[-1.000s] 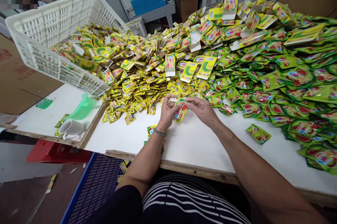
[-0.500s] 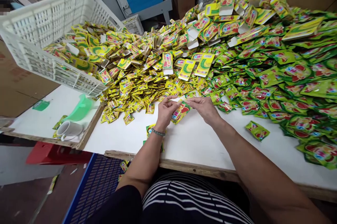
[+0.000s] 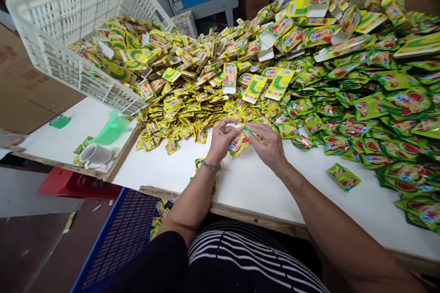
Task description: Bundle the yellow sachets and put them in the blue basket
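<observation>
Over the front of the white table, my left hand [image 3: 221, 142] grips a small yellow-and-green printed box [image 3: 238, 147] with its thumb and fingertips. My right hand [image 3: 268, 147] meets it at the box's top edge, thumb and fingers pinched there. The fingers partly hide the box's upper end. Beneath my left wrist lie other printed packs [image 3: 198, 163], mostly covered by the forearm. Just beyond my hands spreads a heap of small yellow sachets [image 3: 187, 114]. Larger green pouches [image 3: 343, 128] pile up to the right, and one loose green pouch [image 3: 343, 176] lies nearer me.
A white plastic basket [image 3: 79, 75] full of yellow boxes tilts onto the table at left. Near it are a white mug [image 3: 96, 154] and a green plastic scoop [image 3: 110, 130]. Empty-ended cartons [image 3: 280, 84] top the heap. A blue crate [image 3: 117, 233] stands below the table edge.
My right hand has come closer to my left, its fingers now further over the box's top. The whole view has shifted slightly.
</observation>
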`<act>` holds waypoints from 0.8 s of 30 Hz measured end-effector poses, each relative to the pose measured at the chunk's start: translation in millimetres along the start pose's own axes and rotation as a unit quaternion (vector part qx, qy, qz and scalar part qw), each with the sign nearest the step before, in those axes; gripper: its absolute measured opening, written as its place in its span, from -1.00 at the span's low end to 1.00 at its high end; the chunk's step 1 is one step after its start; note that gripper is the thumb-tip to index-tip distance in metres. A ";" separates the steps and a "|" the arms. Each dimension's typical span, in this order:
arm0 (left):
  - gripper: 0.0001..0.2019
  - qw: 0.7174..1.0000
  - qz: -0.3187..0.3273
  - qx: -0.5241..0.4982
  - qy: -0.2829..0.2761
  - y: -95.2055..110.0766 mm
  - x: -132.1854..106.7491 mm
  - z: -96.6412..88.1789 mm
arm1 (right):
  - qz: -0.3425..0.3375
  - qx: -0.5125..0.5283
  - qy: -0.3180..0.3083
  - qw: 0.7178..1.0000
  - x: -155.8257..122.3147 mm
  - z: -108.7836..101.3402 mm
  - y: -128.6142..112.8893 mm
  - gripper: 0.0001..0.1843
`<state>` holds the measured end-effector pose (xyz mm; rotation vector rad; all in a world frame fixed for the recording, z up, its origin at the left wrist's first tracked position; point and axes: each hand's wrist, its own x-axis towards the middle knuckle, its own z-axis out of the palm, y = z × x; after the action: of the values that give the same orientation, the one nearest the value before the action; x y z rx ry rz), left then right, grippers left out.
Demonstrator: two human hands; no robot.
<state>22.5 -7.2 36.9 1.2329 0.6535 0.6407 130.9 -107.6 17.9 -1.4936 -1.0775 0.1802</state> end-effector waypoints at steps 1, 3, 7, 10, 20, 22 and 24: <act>-0.47 1.000 0.001 0.001 0.006 1.2 -0.4 0.8 | -0.003 0.001 -0.004 1.000 -0.6 0.6 -0.1 -0.76; -0.48 1.000 0.001 0.027 0.013 7.8 -1.7 0.4 | 0.000 0.009 -0.023 1.000 -2.3 1.4 -1.2 -0.76; -0.54 0.988 -0.007 0.144 -0.048 40.1 -10.2 -16.6 | 0.032 -0.005 -0.029 0.999 -2.0 -6.8 -3.9 -0.72; -0.59 0.959 -0.036 0.248 -0.130 64.1 -28.3 -45.1 | 0.079 -0.086 0.008 0.993 5.7 -26.4 4.6 -0.70; -0.38 0.787 -0.031 0.599 -0.148 38.7 -57.4 -104.2 | 0.130 -0.374 -0.119 0.911 12.6 -59.8 67.5 -0.53; -0.36 0.772 -0.063 0.605 -0.187 39.8 -56.3 -108.0 | 0.115 -0.393 -0.156 0.899 10.2 -54.9 68.7 -0.50; -0.38 0.760 -0.082 0.613 -0.201 45.4 -55.0 -114.0 | 0.103 -0.395 -0.176 0.895 10.5 -51.6 67.2 -0.50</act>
<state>-102.9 33.2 63.6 2.3993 0.8101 -0.3540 204.7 -126.1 -20.6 -2.3826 -1.3659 0.1726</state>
